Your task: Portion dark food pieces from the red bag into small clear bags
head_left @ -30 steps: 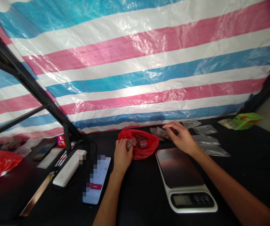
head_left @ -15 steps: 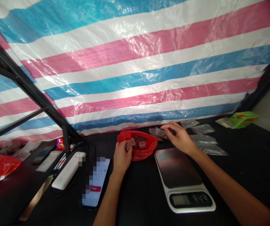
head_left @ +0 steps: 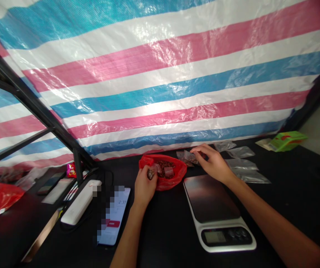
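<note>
A red plastic bag (head_left: 173, 183) lies open on the black table, with small brown pieces (head_left: 164, 164) and bits of clear plastic inside. At its left rim, my left hand (head_left: 144, 188) is closed with curled fingers. A small clear plastic bag with something brown in it (head_left: 150, 174) shows in its grip, though most is hidden. Beyond the scale, my right hand (head_left: 214, 163) pinches the edge of a small clear zip bag (head_left: 189, 156) with brown contents, lying right of the red bag. Its thumb and forefinger are close together.
A kitchen scale (head_left: 211, 201) stands in front of my right hand. Several flat clear bags (head_left: 242, 164) lie to the right, near a green packet (head_left: 289, 141). On the left are a phone (head_left: 116, 216), a white power strip (head_left: 81, 203), cables and a black metal frame (head_left: 37, 104). Striped sheeting (head_left: 160, 85) hangs behind.
My left fingers have shifted slightly, and the brown thing in their grip shows more clearly. My right hand stays almost in place at the small zip bag.
</note>
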{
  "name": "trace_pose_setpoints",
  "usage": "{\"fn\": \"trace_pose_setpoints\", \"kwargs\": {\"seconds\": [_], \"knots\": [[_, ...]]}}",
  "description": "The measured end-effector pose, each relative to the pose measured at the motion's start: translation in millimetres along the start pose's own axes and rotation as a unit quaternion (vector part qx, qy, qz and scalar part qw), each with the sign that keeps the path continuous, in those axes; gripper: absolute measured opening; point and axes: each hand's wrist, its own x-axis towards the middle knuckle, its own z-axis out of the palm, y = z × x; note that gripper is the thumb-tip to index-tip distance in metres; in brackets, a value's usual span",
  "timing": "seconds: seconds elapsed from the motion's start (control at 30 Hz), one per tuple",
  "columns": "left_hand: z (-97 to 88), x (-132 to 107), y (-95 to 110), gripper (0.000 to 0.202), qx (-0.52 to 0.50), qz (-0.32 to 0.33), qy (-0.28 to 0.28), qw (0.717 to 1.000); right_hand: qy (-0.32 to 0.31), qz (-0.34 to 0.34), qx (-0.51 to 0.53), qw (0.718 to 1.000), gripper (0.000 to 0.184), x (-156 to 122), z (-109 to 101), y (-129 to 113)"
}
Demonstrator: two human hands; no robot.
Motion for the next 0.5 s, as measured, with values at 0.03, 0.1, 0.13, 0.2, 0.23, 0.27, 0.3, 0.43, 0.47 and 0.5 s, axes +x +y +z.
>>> {"fn": "trace_pose_setpoints", "kwargs": {"seconds": [0.03,0.1,0.13,0.2,0.23,0.27,0.3,0.43,0.47,0.5], "knots": [[0.1,-0.3,0.7,0.005,-0.015,0.008,0.011,1.000,0.001,0.000,0.001,1.000,0.019,-0.1,-0.1,-0.3],[-0.1,-1.3,2.8,0.011,-0.038,0.030,0.033,0.998,-0.001,0.001,0.003,1.000,0.019,-0.4,-0.2,-0.7],[-0.2,-1.8,4.1,0.014,-0.044,0.039,0.041,0.997,-0.002,0.003,0.003,1.000,0.019,-0.4,-0.3,-0.7],[-0.4,-2.5,6.0,0.016,-0.045,0.050,0.047,0.997,-0.006,0.005,0.004,1.000,0.019,-0.5,-0.2,-0.3],[-0.4,-2.6,6.4,0.016,-0.042,0.053,0.047,0.997,-0.007,0.004,0.004,1.000,0.019,-0.5,-0.1,0.0],[-0.3,-2.6,6.2,0.015,-0.038,0.056,0.048,0.997,-0.007,0.002,0.004,1.000,0.019,-0.5,0.2,0.3],[-0.1,-2.4,5.5,0.015,-0.032,0.060,0.047,0.997,-0.007,-0.001,0.004,1.000,0.019,-0.5,0.5,0.6],[2.4,-1.0,-0.4,0.013,0.000,0.078,0.027,0.997,-0.010,-0.001,0.006,1.000,0.019,-0.4,1.9,0.7],[3.2,-0.8,-1.8,0.013,0.007,0.078,0.023,0.997,-0.011,0.000,0.007,1.000,0.019,-0.4,2.2,0.5],[4.0,-0.6,-3.0,0.014,0.014,0.077,0.021,0.997,-0.011,0.000,0.008,1.000,0.019,-0.4,2.3,0.2]]}}
